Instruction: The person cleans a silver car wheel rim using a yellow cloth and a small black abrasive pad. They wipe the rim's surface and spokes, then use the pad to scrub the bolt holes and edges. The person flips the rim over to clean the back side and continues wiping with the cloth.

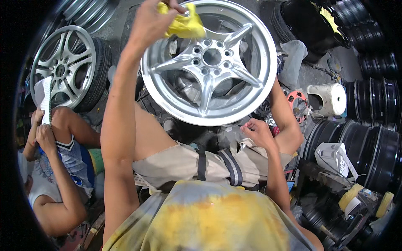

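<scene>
A silver five-spoke wheel rim [212, 119] lies face up in front of me, above my knees. At its far left part, my left hand [155, 19] is closed on a bunched yellow cloth [186, 25], which overlaps the rim's edge and a spoke. The cloth covers part of the fingers. Close to the rim's near right edge, my right hand [260, 133] is raised over my lap. Its fingers are loosely curled, with a gap at the thumb, and no object shows in them.
On the left, a seated person [63, 180] holds a white sheet-like item [45, 98] beside another silver wheel [60, 69] and a black tire [98, 75]. Stacked dark rims [370, 104], a white container [328, 99] and a red reel [297, 104] stand on the right.
</scene>
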`<state>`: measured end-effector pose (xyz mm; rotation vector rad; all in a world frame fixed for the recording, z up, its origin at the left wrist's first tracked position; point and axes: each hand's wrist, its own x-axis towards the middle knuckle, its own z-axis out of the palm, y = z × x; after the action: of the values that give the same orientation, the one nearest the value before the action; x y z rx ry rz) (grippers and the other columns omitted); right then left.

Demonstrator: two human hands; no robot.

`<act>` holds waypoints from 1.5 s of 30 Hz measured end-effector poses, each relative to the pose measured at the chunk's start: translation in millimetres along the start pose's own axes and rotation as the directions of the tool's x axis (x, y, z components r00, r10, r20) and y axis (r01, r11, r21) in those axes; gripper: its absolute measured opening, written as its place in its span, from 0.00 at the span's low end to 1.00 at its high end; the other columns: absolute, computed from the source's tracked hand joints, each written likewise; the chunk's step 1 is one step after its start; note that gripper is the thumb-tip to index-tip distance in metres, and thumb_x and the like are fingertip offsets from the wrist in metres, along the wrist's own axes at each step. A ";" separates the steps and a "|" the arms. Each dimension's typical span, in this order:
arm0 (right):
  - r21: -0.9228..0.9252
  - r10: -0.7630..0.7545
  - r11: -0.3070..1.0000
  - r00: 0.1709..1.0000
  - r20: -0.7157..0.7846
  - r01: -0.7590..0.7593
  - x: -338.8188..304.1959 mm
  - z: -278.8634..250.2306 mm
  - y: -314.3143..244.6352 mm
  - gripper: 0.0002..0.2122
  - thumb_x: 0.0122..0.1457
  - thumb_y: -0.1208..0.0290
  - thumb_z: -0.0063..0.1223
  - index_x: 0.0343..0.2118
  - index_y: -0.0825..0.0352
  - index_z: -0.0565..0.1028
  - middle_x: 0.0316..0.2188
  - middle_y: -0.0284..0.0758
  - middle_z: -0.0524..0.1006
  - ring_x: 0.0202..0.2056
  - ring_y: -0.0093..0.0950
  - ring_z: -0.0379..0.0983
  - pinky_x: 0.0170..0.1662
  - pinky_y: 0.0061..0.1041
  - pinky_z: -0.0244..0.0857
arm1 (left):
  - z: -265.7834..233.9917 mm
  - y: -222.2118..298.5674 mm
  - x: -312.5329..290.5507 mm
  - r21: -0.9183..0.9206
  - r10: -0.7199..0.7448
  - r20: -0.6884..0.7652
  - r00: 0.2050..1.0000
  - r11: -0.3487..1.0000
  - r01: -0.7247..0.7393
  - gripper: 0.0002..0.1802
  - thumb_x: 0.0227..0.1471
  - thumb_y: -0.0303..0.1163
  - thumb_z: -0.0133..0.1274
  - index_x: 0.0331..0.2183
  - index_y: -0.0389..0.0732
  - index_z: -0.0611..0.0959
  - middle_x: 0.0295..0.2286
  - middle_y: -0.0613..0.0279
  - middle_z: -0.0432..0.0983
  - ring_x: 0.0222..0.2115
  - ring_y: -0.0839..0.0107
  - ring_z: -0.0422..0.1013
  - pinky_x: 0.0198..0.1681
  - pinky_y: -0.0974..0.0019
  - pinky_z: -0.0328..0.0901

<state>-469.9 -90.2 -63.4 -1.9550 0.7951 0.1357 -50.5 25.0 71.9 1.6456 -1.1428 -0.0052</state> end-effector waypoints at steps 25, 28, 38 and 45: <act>0.825 0.067 0.479 0.950 0.305 -0.298 -7.2 -18.4 29.4 0.10 0.70 0.66 0.50 0.45 0.67 0.77 0.40 0.30 0.79 0.35 0.24 0.78 0.34 0.24 0.67 | -8.7 5.3 -9.1 0.448 -0.178 0.347 0.921 0.894 0.004 0.17 0.55 0.35 0.53 0.41 0.34 0.85 0.31 0.51 0.82 0.31 0.63 0.77 0.41 0.60 0.70; 0.487 0.111 0.857 0.983 0.144 -0.168 3.9 -9.7 21.8 0.10 0.68 0.65 0.53 0.43 0.67 0.78 0.45 0.33 0.81 0.37 0.27 0.79 0.41 0.28 0.69 | -3.2 8.2 -12.1 0.449 -0.233 0.424 0.875 0.893 0.020 0.17 0.54 0.31 0.52 0.43 0.35 0.85 0.34 0.52 0.82 0.33 0.65 0.77 0.43 0.61 0.70; -0.719 -0.391 0.671 0.911 -0.134 0.182 128.4 118.8 150.8 0.18 0.60 0.69 0.52 0.54 0.60 0.77 0.56 0.43 0.76 0.58 0.43 0.70 0.60 0.39 0.66 | 14.6 34.0 -24.0 0.813 -0.636 0.441 0.633 0.581 0.018 0.18 0.48 0.24 0.53 0.42 0.32 0.85 0.42 0.38 0.80 0.46 0.47 0.77 0.51 0.54 0.71; -0.581 -0.195 0.809 0.973 -0.127 0.086 105.8 123.7 128.4 0.17 0.60 0.72 0.48 0.53 0.61 0.77 0.54 0.41 0.77 0.54 0.44 0.73 0.53 0.40 0.69 | 8.5 43.8 -43.6 0.871 -0.743 0.436 0.508 0.489 -0.032 0.22 0.49 0.22 0.53 0.48 0.33 0.81 0.46 0.40 0.79 0.48 0.48 0.76 0.51 0.54 0.72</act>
<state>-433.5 -76.7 -267.1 -2.6278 0.7785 0.1165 -107.5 49.7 78.7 2.9534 -1.4554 -0.7371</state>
